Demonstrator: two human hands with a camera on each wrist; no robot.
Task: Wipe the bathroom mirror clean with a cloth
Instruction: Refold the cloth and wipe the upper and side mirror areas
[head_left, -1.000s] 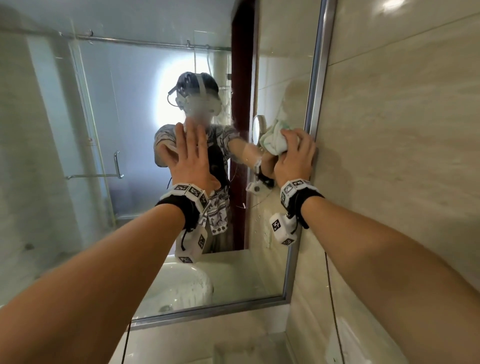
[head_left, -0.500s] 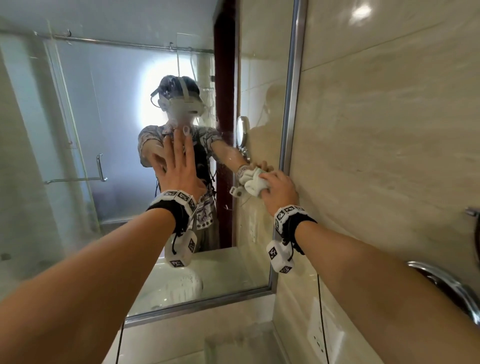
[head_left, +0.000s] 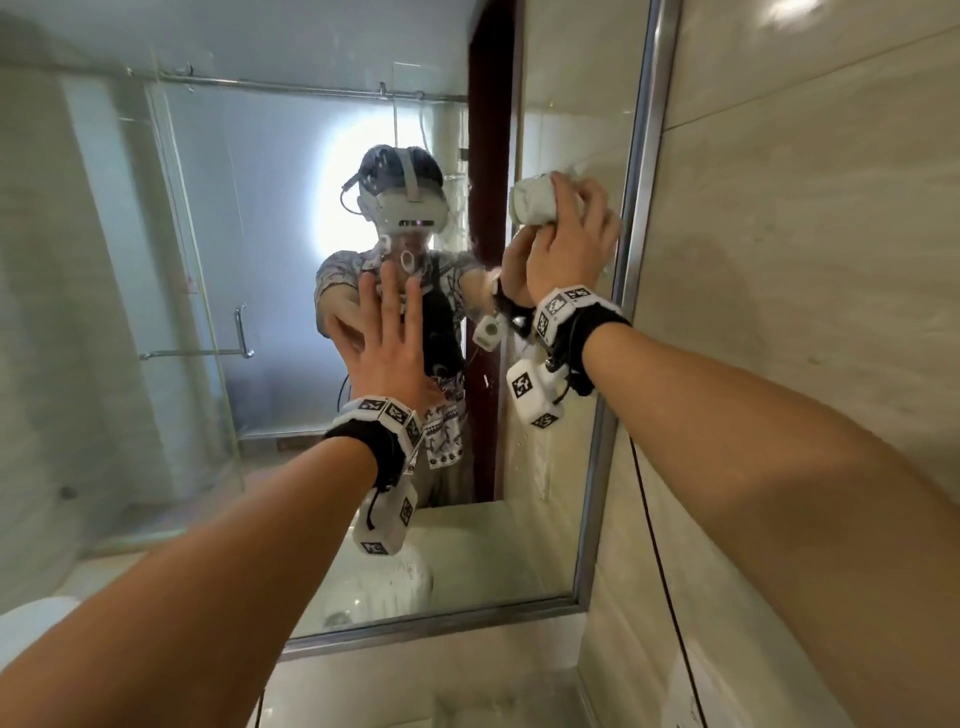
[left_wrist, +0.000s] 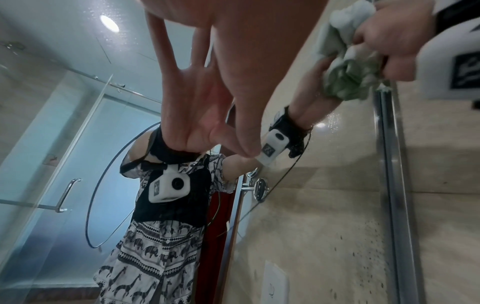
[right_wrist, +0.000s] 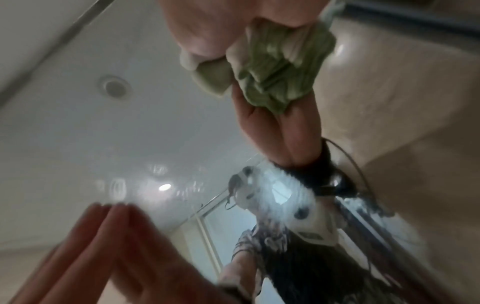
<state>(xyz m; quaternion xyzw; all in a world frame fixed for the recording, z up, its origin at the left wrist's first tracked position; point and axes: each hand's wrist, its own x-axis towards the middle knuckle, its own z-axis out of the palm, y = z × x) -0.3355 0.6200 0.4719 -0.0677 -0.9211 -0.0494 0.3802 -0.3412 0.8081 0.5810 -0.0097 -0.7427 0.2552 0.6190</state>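
Half a second ago the cloth (head_left: 537, 205) sat lower against the glass; it has since travelled up the right side of the mirror (head_left: 249, 249), close to the metal frame (head_left: 636, 218) but not on it. The right hand (head_left: 574, 244) has its fingers curled tight round the bunched green-and-white wad and presses it to the glass. Farther left, the left hand (head_left: 387, 343) holds nothing, its fingers straight and spread, its palm apparently braced flat on the mirror at chest height of the reflected person. Judging by the specks and droplets showing near the frame's lower right in the left wrist view, that strip still needs passes. Most of the wide left portion looks hazy; whether it has been wiped cannot be told. The job seems partway through at best.
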